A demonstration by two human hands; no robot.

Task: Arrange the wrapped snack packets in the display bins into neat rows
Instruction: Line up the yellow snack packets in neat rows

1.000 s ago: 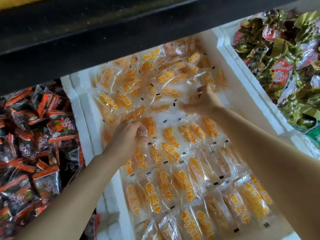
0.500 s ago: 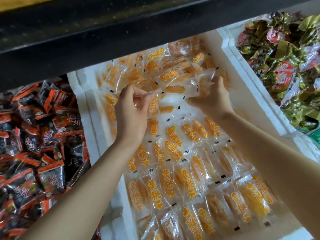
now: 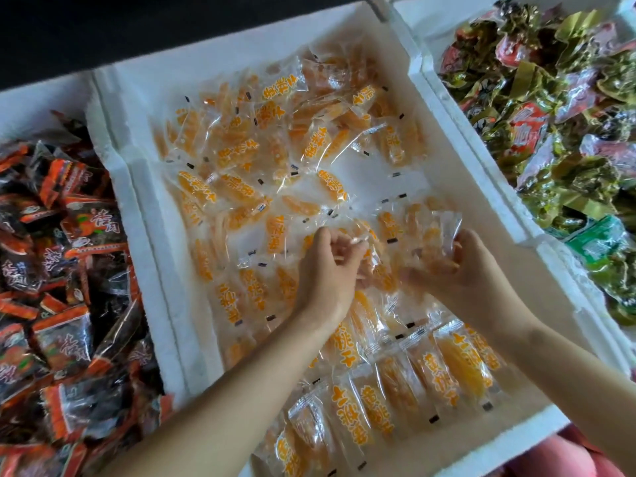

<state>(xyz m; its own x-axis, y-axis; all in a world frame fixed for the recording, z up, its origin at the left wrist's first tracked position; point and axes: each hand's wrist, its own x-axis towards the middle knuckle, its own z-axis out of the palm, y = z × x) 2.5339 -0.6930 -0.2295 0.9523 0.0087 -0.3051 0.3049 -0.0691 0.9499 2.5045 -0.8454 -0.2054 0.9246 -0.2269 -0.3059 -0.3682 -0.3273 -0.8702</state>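
A white foam bin (image 3: pixel 148 215) holds many clear packets with orange fruit slices and orange lettering. Near rows (image 3: pixel 406 383) lie side by side; the far packets (image 3: pixel 275 132) lie in a loose heap. My left hand (image 3: pixel 327 270) hovers over the bin's middle, fingers curled, pinching the clear edge of a packet (image 3: pixel 358 235). My right hand (image 3: pixel 461 270) grips a small bunch of packets (image 3: pixel 430 232) just to the right of it, held a little above the rows. The two hands almost touch.
To the left a bin of black and orange packets (image 3: pixel 58 270) is heaped. On the right another foam bin holds green, gold and red wrapped snacks (image 3: pixel 550 115). A dark shelf edge (image 3: pixel 103 36) runs above the far side of the bins.
Both hands have come back from the far heap toward the middle of the bin, carrying packets with them. The view has shifted closer and lower over the bin.
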